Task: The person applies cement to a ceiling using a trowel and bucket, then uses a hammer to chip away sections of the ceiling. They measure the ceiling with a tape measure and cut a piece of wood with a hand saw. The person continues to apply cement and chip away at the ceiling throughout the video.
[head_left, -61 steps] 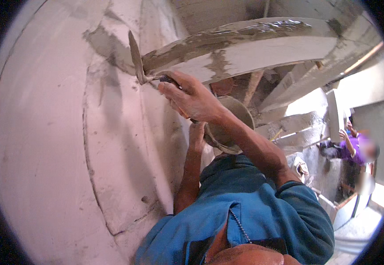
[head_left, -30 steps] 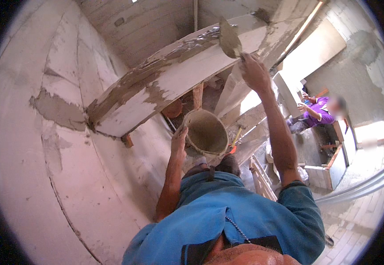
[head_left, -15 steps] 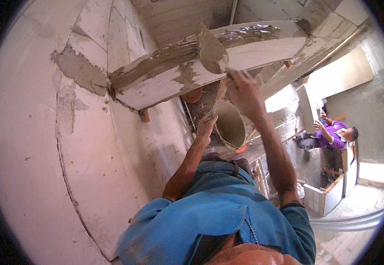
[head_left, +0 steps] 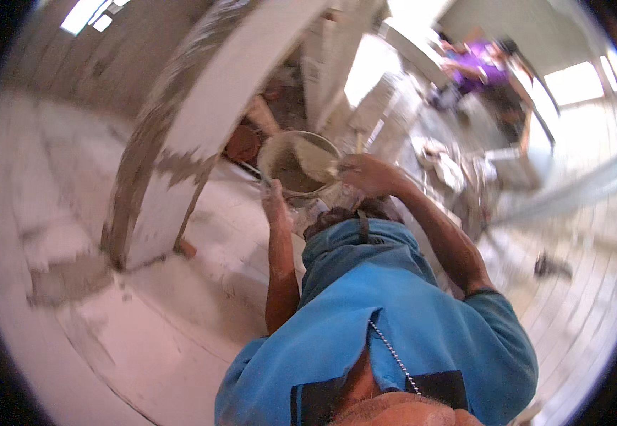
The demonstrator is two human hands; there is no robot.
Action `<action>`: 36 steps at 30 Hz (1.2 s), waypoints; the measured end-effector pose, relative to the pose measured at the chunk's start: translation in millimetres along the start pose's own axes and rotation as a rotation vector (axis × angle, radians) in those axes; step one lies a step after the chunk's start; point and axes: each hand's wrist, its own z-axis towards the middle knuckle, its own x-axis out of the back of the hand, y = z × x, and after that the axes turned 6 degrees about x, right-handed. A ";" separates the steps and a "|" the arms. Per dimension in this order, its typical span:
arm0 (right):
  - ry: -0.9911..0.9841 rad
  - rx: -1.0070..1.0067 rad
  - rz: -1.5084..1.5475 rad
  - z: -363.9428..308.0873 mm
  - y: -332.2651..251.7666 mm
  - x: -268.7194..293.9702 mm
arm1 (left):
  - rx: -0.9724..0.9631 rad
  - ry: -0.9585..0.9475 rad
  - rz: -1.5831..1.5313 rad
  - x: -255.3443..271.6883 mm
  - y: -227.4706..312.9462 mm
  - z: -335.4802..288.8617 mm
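Observation:
My left hand (head_left: 276, 204) is closed on the near left side of a round bucket (head_left: 264, 157), which is tilted towards me. Grey mortar (head_left: 287, 175) coats the inside and lies at the bottom. In my right hand (head_left: 367, 175) is a trowel (head_left: 313, 159), gripped by its handle at the bucket's right rim. The trowel's blade is inside the bucket, smeared with mortar. Beyond and to the left rises a curved white block beam (head_left: 205, 113), with wet mortar (head_left: 154, 113) along its upper face and a grey smear down its side.
A pale block wall (head_left: 110, 312) with a mortar patch (head_left: 71, 279) fills the left. A small wooden piece (head_left: 186, 248) juts out under the beam's near end. At the upper right, a person in a purple shirt (head_left: 484, 65) is beside a pale panel (head_left: 415, 53). Motion blurs the background.
The trowel has come down from the curved beam into the bucket with my right hand. My view has turned, so the beam now stands steeper at the left. My left hand keeps the bucket.

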 end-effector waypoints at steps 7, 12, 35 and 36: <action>0.160 -0.362 -0.011 10.3 2.4 -21.0 | -0.021 -0.081 0.244 -14.0 16.6 -22.6; 0.730 -0.452 -0.036 -58.5 88.0 -20.6 | 0.175 -0.024 0.061 -30.4 15.1 -7.1; 0.823 -0.908 0.278 -33.0 390.6 96.8 | 0.348 -0.089 0.214 -426.1 -126.6 275.3; 0.867 -0.942 0.247 -27.8 433.5 107.5 | 0.350 -0.127 0.201 -448.4 -147.5 302.0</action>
